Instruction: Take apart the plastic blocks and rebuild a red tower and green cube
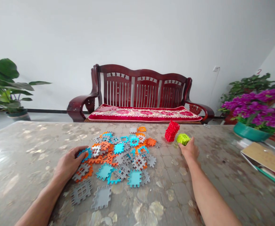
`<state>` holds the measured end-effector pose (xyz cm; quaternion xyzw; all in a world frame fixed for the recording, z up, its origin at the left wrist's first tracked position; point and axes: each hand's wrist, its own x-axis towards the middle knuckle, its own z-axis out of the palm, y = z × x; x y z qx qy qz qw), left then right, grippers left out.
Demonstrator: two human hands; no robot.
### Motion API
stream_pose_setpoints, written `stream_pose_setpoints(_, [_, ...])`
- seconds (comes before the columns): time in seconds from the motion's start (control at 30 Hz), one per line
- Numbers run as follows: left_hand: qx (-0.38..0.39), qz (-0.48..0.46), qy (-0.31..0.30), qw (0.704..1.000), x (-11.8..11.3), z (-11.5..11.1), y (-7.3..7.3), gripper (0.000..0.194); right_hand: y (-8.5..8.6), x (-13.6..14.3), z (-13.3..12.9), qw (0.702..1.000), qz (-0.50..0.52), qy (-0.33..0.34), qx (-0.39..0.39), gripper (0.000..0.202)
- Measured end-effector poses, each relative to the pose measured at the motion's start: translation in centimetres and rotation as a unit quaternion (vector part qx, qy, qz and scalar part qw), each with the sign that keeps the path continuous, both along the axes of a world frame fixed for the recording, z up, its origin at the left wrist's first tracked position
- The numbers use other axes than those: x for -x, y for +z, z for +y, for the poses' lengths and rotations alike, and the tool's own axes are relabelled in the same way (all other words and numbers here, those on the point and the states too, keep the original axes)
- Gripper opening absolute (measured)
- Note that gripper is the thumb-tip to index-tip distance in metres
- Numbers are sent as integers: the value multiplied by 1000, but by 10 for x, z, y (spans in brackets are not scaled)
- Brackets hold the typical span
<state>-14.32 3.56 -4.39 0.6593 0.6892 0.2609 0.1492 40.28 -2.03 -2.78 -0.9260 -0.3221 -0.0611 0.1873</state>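
Note:
Square plastic building tiles (123, 171) with notched edges, in grey, blue and orange, lie in a loose pile on the table's middle left. At the pile's left edge, my left hand (68, 161) has its thumb and fingers closed about the edge of a blue tile (87, 154); an orange one shows beside it. To the right, my right hand (191, 150) grips a small yellow-green stack of tiles (183, 138) between thumb and fingers. A taller red stack of tiles (172, 131) stands just left of it, leaning slightly.
The patterned table (165, 194) spans the foreground. On its right are a teal pot (251, 132) of purple flowers (260, 108) and some papers or books (266, 157). A dark red wooden bench (144, 89) stands beyond the table, with a potted plant (12, 91) at far left.

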Motion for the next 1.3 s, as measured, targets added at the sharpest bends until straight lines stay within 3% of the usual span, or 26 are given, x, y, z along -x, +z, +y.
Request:
stream_pose_setpoints(0.33, [-11, 10, 14, 1000, -2, -3, 3, 45, -3, -16, 15, 999, 7, 19, -30, 92])
stream_pose_setpoints(0.57, [-28, -4, 2, 1000, -3, -3, 2, 45, -13, -24, 11, 993, 52, 40, -103, 105])
stream_pose_setpoints(0.8, [-54, -1, 1, 999, -3, -2, -1, 43, -21, -31, -3, 981, 81, 81, -159, 97])
stream_pose_setpoints(1.13, [-55, -14, 22, 998, -8, -4, 6, 40, -23, 3, -25, 974, 111, 77, -180, 83])
stream_pose_setpoints(1.3, [-54, -16, 46, 997, -13, -8, 15, 39, -28, 16, -31, 960, 136, 118, -217, 77])
